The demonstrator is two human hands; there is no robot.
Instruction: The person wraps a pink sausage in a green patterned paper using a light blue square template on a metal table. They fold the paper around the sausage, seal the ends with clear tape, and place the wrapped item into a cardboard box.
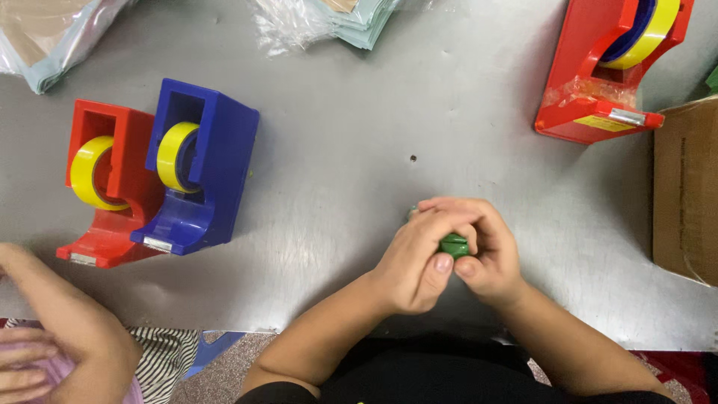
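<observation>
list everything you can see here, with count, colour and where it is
tape dispenser: 3 in all; red and blue side by side at left, each with a yellow tape roll; another red one at top right, also with a yellow roll
plastic-wrapped packs: 2 piles, pale blue-green; top left and top centre
cardboard box: 1, brown, right edge
metal table: 1, grey, under everything
another person's arm: 1, bottom left, by striped cloth
small green object: 1, held between both hands, mostly hidden
left hand: closed on the green object
right hand: closed on the green object
</observation>
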